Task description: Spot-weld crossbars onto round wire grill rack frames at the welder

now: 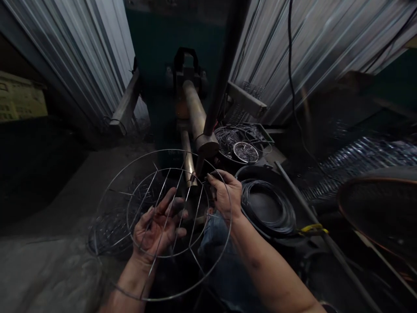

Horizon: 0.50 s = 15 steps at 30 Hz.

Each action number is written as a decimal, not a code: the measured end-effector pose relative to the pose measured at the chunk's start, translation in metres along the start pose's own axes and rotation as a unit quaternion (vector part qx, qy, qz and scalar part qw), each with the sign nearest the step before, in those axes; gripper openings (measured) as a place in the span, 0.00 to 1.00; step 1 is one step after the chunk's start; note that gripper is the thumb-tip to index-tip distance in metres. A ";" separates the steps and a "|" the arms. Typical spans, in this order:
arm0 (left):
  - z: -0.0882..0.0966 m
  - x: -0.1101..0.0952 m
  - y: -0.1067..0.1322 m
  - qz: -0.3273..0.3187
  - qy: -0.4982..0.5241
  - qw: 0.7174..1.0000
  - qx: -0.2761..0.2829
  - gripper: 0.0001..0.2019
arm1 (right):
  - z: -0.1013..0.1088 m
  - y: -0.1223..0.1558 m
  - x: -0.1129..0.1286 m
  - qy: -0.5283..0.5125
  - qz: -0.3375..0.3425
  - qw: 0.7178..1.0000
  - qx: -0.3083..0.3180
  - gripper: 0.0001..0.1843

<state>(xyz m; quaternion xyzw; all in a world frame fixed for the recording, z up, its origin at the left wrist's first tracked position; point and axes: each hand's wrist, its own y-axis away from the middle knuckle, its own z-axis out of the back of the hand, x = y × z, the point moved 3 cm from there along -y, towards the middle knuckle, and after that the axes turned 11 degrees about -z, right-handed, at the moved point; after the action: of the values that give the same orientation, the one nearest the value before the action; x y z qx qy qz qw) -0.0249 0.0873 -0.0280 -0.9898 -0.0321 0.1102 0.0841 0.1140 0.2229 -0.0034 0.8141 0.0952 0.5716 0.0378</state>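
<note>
A round wire rack, made of two rings with thin cross bars, spans the space in front of me. My left hand is palm up behind its bars, fingers spread and dark with grime. My right hand is at the rack's right side, thumb and fingertips pinched together by the inner ring. What sits in that pinch is too small to make out. Just beyond the rack's far edge are a thick metal cylinder and, below it, a brass-coloured rod whose tip is close to the inner ring.
To the right, a dark tub holds a wire coil. Behind it, a small round dish of metal bits sits among loose wires. A long bar slants past the tub. Wire pieces lie on the floor at left.
</note>
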 end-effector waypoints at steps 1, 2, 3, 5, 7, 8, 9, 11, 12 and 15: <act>0.000 0.000 0.000 0.002 0.001 1.000 -0.004 0.26 | 0.001 0.000 0.001 0.012 0.007 1.000 0.000 0.15; 0.000 0.000 0.000 0.005 0.001 1.000 -0.005 0.26 | 0.001 0.000 0.002 0.021 0.009 1.000 0.001 0.15; -0.001 0.001 0.000 0.009 0.000 1.000 -0.005 0.26 | 0.001 0.000 0.002 0.021 0.004 1.000 0.000 0.15; -0.002 0.002 0.000 0.015 -0.005 1.000 -0.005 0.26 | 0.002 0.000 0.001 0.002 -0.025 1.000 -0.001 0.16; -0.004 0.002 0.000 0.015 -0.005 1.000 -0.007 0.25 | 0.001 0.001 0.000 -0.019 -0.051 0.999 0.002 0.17; -0.004 0.002 -0.001 0.014 -0.004 1.000 -0.010 0.25 | 0.000 0.001 0.000 -0.023 -0.053 0.998 0.003 0.17; -0.005 0.002 -0.001 0.013 -0.003 1.000 -0.013 0.25 | -0.001 0.000 0.000 -0.022 -0.049 0.999 0.003 0.17; -0.004 0.001 -0.001 0.009 -0.003 1.000 -0.014 0.25 | -0.002 0.000 0.002 -0.013 -0.029 0.999 -0.002 0.16; -0.004 0.000 -0.002 0.006 -0.003 1.000 -0.013 0.25 | -0.003 -0.001 0.002 -0.006 -0.019 1.000 -0.005 0.15; -0.002 -0.003 -0.004 -0.006 -0.004 1.000 -0.011 0.25 | -0.008 -0.005 0.004 0.010 0.002 1.000 -0.003 0.13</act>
<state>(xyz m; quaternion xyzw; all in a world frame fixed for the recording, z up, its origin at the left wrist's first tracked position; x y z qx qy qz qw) -0.0277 0.0910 -0.0248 -0.9901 -0.0399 0.1129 0.0737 0.1076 0.2280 0.0025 0.8088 0.0920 0.5797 0.0376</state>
